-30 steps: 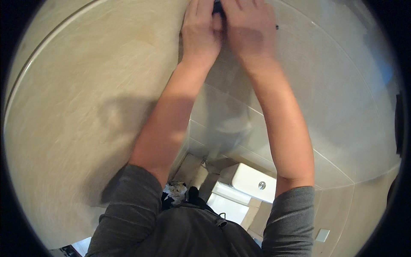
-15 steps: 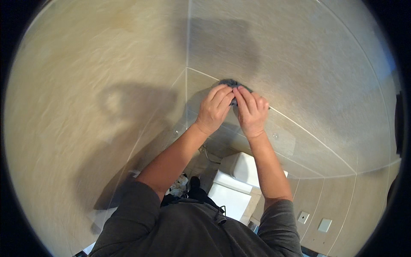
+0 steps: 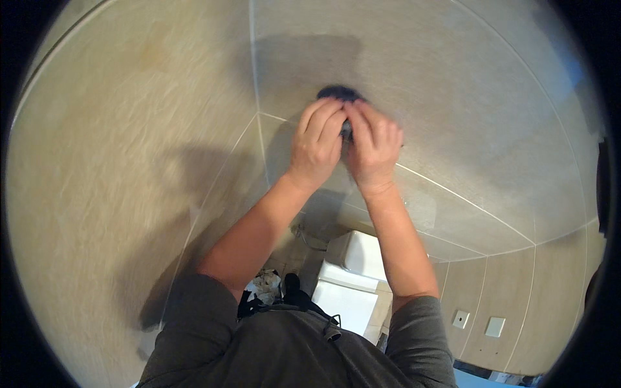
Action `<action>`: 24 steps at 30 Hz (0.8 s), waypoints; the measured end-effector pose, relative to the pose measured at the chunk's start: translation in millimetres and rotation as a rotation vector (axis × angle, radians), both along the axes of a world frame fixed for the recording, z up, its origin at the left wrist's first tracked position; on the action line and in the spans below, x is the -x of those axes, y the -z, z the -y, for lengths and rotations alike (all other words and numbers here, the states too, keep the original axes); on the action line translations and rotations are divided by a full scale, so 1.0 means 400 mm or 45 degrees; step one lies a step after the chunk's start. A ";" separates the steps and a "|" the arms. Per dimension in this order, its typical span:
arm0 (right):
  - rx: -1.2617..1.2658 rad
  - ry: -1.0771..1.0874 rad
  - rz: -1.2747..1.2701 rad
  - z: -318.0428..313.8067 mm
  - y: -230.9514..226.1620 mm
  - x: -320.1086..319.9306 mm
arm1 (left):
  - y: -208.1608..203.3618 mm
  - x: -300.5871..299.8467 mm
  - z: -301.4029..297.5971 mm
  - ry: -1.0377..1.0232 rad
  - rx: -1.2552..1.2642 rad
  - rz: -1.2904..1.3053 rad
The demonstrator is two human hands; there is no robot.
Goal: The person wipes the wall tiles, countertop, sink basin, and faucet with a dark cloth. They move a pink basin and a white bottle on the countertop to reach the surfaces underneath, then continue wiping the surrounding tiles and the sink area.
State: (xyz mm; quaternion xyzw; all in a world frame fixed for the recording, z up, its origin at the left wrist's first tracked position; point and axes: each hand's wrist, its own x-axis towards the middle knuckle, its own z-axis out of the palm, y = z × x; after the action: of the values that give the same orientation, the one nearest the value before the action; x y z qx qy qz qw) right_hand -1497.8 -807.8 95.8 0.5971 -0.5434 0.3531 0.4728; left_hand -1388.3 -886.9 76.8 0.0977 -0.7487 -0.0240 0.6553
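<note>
Both my hands press a dark grey, crumpled cloth (image 3: 339, 93) against the tiled wall (image 3: 453, 110), above a pale grout line. The fingers of my left hand (image 3: 315, 145) bend over its left part. My right hand (image 3: 374, 145) closes on the right part, and the two sets of fingertips nearly meet in the middle. Most of the cloth is hidden under the fingers; its dark upper edge sticks out above them, and a small greyish bit shows between the hands.
Left of the wall corner stands another beige tiled wall (image 3: 116, 161). A white toilet (image 3: 345, 304) with its cistern (image 3: 366, 253) is below my arms. A bin of crumpled paper (image 3: 265, 286) sits by my foot. Two white wall plates (image 3: 495, 326) are at the lower right.
Both hands have slid the cloth upward on the wall and slightly to the left. My grip looks the same, and the whole view has shifted a little.
</note>
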 end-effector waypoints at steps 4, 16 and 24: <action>-0.190 -0.030 0.088 -0.024 0.077 -0.038 | 0.082 -0.044 -0.015 0.037 -0.109 0.113; 0.123 0.039 -0.075 0.049 -0.204 -0.034 | -0.194 -0.015 0.057 -0.043 0.178 -0.133; -0.056 -0.051 -0.057 0.025 -0.109 -0.046 | -0.070 -0.062 0.051 -0.064 0.147 0.008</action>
State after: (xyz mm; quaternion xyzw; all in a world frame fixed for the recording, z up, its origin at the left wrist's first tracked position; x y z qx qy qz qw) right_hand -1479.3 -817.7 139.2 0.6259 -0.5283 0.3371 0.4643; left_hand -1363.3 -907.4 104.8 0.0783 -0.7481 0.0360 0.6580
